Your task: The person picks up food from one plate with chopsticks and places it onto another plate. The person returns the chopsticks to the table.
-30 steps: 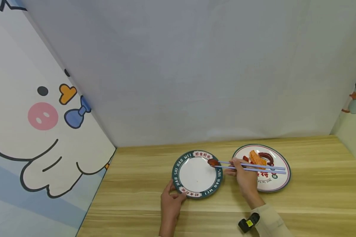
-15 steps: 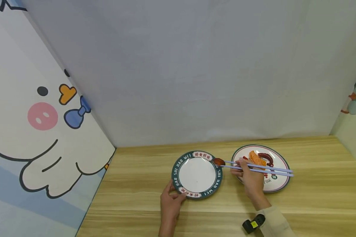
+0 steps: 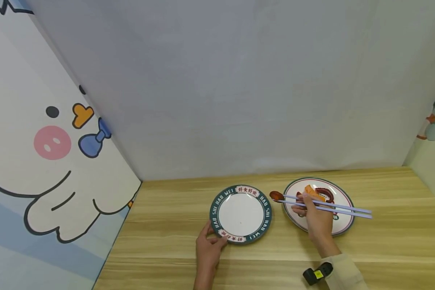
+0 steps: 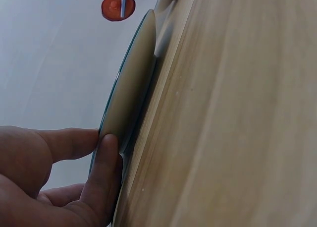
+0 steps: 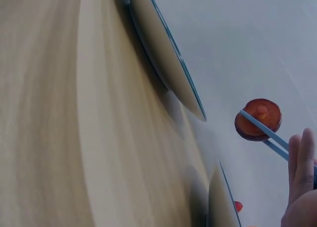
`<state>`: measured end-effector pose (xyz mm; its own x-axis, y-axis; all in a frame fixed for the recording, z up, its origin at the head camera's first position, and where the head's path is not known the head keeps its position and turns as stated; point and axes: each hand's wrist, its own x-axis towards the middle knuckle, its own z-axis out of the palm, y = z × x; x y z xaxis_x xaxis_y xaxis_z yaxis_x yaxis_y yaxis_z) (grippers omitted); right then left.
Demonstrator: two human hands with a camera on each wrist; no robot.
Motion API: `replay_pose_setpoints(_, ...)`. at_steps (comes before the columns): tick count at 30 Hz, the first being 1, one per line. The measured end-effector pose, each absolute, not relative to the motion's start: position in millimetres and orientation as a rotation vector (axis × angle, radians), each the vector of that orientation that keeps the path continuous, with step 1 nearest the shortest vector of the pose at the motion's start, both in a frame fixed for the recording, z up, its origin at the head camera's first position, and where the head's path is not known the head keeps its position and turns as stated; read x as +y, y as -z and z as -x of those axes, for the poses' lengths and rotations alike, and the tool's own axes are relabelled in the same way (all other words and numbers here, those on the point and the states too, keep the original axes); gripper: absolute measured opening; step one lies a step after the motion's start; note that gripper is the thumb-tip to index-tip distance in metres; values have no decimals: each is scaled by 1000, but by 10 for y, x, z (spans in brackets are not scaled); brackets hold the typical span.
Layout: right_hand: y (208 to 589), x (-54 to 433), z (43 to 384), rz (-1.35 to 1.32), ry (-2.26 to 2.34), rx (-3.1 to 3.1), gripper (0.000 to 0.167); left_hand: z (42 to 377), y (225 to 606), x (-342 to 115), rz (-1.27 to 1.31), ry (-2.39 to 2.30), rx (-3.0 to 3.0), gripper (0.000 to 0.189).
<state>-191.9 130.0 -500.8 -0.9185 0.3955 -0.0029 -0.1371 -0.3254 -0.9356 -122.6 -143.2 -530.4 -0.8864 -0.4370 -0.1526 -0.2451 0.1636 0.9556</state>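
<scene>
My right hand (image 3: 319, 219) holds a pair of lilac chopsticks (image 3: 348, 210). Between their tips is a brown-red mushroom (image 3: 276, 196), its stem side showing in the right wrist view (image 5: 262, 119). It hangs in the gap between two plates, above the table. With thumb and finger my left hand (image 3: 208, 247) pinches the near left rim of a round plate (image 3: 243, 213) with a dark green lettered border. Under my right hand lies an oval plate (image 3: 342, 223) bearing an orange salmon-like piece (image 3: 313, 191) and a dark red octopus tentacle (image 3: 326, 194).
Both plates stand on a wood-grain table (image 3: 166, 225). A pale grey backdrop (image 3: 257, 88) rises behind its far edge. At the left is a panel with a cartoon figure (image 3: 54, 141). A black wrist device (image 3: 317, 274) sits at my right wrist.
My right hand has moved right with the chopsticks, carrying the mushroom from over the round plate's right side to beyond its rim. My left hand has stayed at the plate.
</scene>
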Motion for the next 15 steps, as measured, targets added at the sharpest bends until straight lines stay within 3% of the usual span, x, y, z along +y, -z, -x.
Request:
replay_pose_setpoints(6, 5000, 1390, 1921, 356, -2301, -1585, 26, 1225, 5316, -1433, -693, 1807, -2280, 80)
replay_pose_setpoints(15, 4986, 1498, 1898, 422, -2286, -1600, 20, 1218, 5310, -1434, -676, 1813, -2272, 79)
